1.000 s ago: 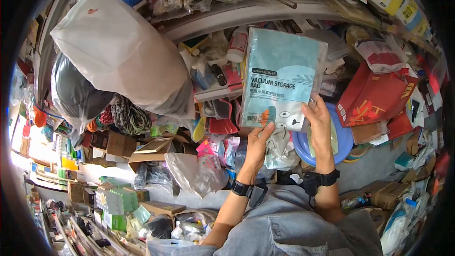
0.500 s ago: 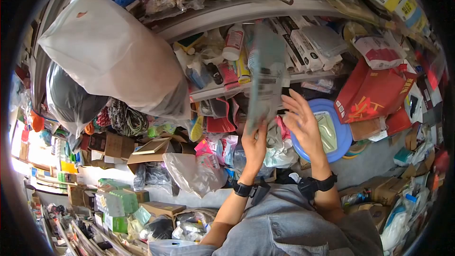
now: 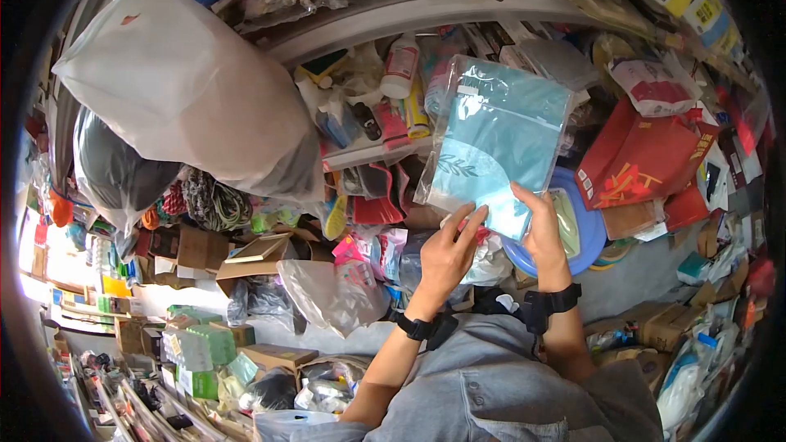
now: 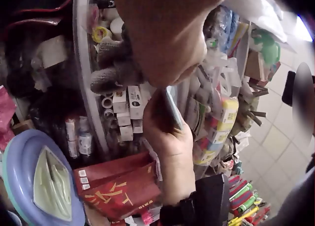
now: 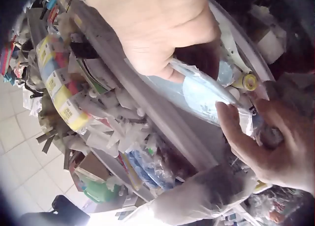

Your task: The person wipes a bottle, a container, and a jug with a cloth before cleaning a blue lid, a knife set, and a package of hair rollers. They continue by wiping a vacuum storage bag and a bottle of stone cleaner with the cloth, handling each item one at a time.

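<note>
A flat, pale-blue vacuum storage bag pack [image 3: 501,135] in a clear plastic sleeve is held up in front of the body, its leaf-printed back towards the head camera. My right hand [image 3: 542,233] grips the pack's lower right corner, thumb over the face. At the lower left edge, my left hand [image 3: 446,266] touches the pack with extended, spread fingers. From the right wrist, the left hand's fingertips [image 5: 225,110] show at the pack's end. In the left wrist view the pack [image 4: 173,109] appears nearly edge-on in the right hand.
Behind the pack is a crowded shelf with a white bottle [image 3: 400,69]. A blue plastic tub [image 3: 594,250] and a red paper bag [image 3: 643,155] lie to the right. Upper left hangs a big white plastic bag [image 3: 188,90]. Cardboard boxes [image 3: 274,356] sit lower left.
The pack has turned over from its lettered front to its leaf-printed back. Midway the left hand held it edge-on while the right hand was off it; now the right hand grips it.
</note>
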Available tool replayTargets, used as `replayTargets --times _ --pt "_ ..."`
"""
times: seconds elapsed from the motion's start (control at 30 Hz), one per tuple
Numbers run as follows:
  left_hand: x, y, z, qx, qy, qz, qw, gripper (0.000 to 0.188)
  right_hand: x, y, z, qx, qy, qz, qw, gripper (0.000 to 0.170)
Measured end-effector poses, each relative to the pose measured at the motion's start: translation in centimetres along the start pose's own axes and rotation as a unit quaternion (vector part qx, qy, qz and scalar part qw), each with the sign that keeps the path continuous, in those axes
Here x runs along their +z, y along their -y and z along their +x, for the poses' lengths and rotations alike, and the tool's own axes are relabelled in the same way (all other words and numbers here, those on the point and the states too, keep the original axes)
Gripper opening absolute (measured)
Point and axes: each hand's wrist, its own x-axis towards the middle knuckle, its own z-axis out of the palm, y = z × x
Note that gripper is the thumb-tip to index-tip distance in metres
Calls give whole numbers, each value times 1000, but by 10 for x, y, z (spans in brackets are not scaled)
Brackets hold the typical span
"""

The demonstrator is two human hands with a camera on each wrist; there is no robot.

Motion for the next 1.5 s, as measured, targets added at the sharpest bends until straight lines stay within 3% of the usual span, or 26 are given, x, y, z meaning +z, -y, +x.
replayTargets --times 0.4,0.5,0.63,0.77,0.87,0.97,1.07,1.17,1.33,1.43,1.5 --pt "2 13 -9 -51 24 -63 996 45 -24 -10 16 16 -11 -8 1000 34" --pt "7 21 -11 -155 -26 -78 985 27 -23 -4 11 -11 -34 -68 997 35" --pt "9 49 5 -196 -38 -98 975 26 -40 -5 3 -51 -46 -181 981 37" --pt "16 74 50 -239 -62 -125 961 30 -54 -6 -6 -76 -67 -207 973 34" --pt "32 95 81 -226 -52 -81 969 42 -61 -5 -10 -98 -74 -248 961 33" --pt "45 102 113 -248 -30 -64 966 68 -69 -6 -12 -109 -67 -291 948 33" --pt "59 107 144 -245 -22 -2 969 67 -77 -4 -15 -109 -57 -323 938 32" --pt "67 124 167 -279 -42 -19 959 63 -88 -4 -18 -95 -53 -357 928 32" --pt "61 172 195 -272 -105 133 947 61 -97 1 -27 -84 -68 -387 916 34" --pt "82 237 200 -242 -68 178 951 62 -95 4 -30 -86 -78 -389 914 34" --pt "102 274 200 -192 36 266 944 60 -98 4 -30 -71 -80 -380 919 28"
